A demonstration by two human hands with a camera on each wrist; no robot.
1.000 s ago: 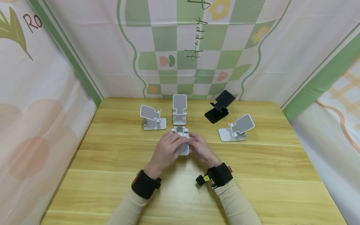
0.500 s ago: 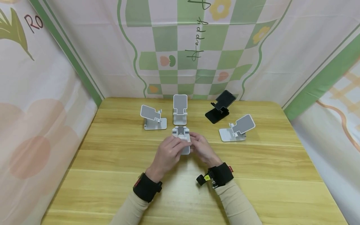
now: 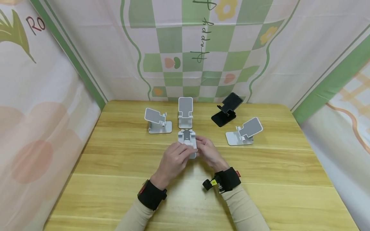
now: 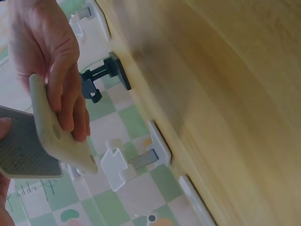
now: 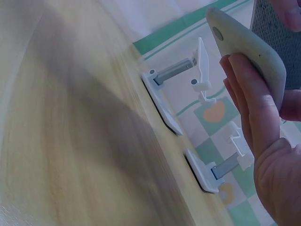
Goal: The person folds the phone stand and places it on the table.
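Note:
A partly folded white phone stand (image 3: 187,136) is held above the table between both hands. My right hand (image 3: 209,154) grips its base along the right side; in the right wrist view its fingers lie against the underside of the pale base (image 5: 249,42), with the thumb on the other side. My left hand (image 3: 172,159) pinches the near end of the stand's plate, whose grey ribbed pad (image 4: 26,148) shows in the left wrist view. From above, the left fingers cover part of the plate, while the hinges and short grey arm are visible beyond them.
Behind the hands, unfolded phone stands stand on the wooden table (image 3: 115,192): a white one (image 3: 158,120) at left, another white one (image 3: 185,112) at middle, a black one (image 3: 227,109) and a third white one (image 3: 244,131) at right. A patterned cloth (image 3: 170,41) hangs behind.
My left hand has drawn slightly toward the body with the plate's end, and more of the stand's hinges and grey arm has come into view. The right hand has kept its grip nearly in place.

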